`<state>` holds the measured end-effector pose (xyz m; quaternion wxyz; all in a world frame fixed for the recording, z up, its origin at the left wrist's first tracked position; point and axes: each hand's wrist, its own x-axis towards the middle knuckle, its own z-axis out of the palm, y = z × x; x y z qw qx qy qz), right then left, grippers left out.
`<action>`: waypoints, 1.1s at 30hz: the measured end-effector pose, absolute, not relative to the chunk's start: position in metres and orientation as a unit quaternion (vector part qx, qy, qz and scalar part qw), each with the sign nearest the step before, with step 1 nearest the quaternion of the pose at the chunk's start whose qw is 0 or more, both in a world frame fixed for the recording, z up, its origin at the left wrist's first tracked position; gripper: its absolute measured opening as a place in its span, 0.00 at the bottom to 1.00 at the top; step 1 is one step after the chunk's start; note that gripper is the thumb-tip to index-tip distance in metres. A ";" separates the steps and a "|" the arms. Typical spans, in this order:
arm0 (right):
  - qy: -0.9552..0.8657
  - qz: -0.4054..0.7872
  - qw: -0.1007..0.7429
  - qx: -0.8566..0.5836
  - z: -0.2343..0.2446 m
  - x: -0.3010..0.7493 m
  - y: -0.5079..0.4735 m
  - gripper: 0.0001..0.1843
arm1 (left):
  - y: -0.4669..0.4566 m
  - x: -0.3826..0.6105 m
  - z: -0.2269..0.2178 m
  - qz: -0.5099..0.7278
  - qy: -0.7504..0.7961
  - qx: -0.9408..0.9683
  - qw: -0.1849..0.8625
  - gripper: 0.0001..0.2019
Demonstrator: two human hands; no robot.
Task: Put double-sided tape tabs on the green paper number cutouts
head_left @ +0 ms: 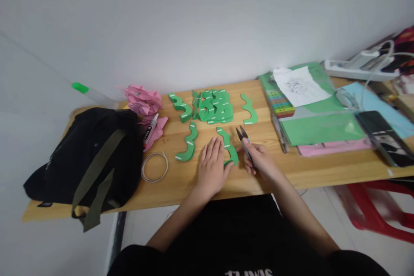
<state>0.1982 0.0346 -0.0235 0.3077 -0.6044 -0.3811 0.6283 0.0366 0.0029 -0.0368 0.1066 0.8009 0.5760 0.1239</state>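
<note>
My left hand lies flat on the table, its fingers stretched out and its thumb touching the lower end of a wavy green paper cutout with white strips. Thread snips are gripped in my right hand, their blades pointing up and away from me just right of that cutout. Another wavy green cutout rests to the left, and one more sits behind the snips. Farther back is a heap of overlapping green cutouts, with a thicker green stack beside it.
A black bag covers the table's left end. Near it are crumpled pink paper, a glue tube and a coiled band. Green paper packs, a pen, a phone and a power strip occupy the right.
</note>
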 end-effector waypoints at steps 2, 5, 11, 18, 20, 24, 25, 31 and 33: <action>-0.410 0.605 0.280 -0.623 -0.023 0.196 0.036 0.23 | 0.004 0.039 -0.039 0.119 0.579 0.798 0.114 0.29; -0.436 0.583 0.271 -0.629 -0.022 0.191 0.034 0.16 | 0.001 0.036 -0.041 0.155 0.586 0.786 0.122 0.31; -0.474 0.568 0.339 -0.581 -0.014 0.203 0.028 0.17 | -0.006 0.013 -0.033 0.295 0.614 0.725 0.103 0.21; -0.513 0.494 0.406 -0.573 0.033 0.209 0.097 0.19 | 0.070 -0.010 0.007 0.200 0.653 0.731 0.007 0.20; -0.528 0.488 0.391 -0.575 0.041 0.199 0.124 0.16 | 0.090 -0.006 0.012 0.147 0.650 0.745 -0.004 0.22; -0.547 0.472 0.341 -0.601 0.035 0.170 0.163 0.13 | 0.105 0.002 0.009 0.113 0.656 0.747 -0.007 0.23; -0.551 0.464 0.326 -0.612 0.030 0.163 0.168 0.14 | 0.106 0.003 0.007 0.106 0.658 0.745 -0.007 0.22; -0.563 0.402 0.274 -0.668 0.010 0.165 0.175 0.19 | 0.111 0.006 0.001 0.081 0.647 0.758 0.004 0.20; -0.557 0.361 0.273 -0.696 0.012 0.187 0.171 0.16 | 0.114 0.008 -0.001 0.082 0.635 0.768 0.010 0.20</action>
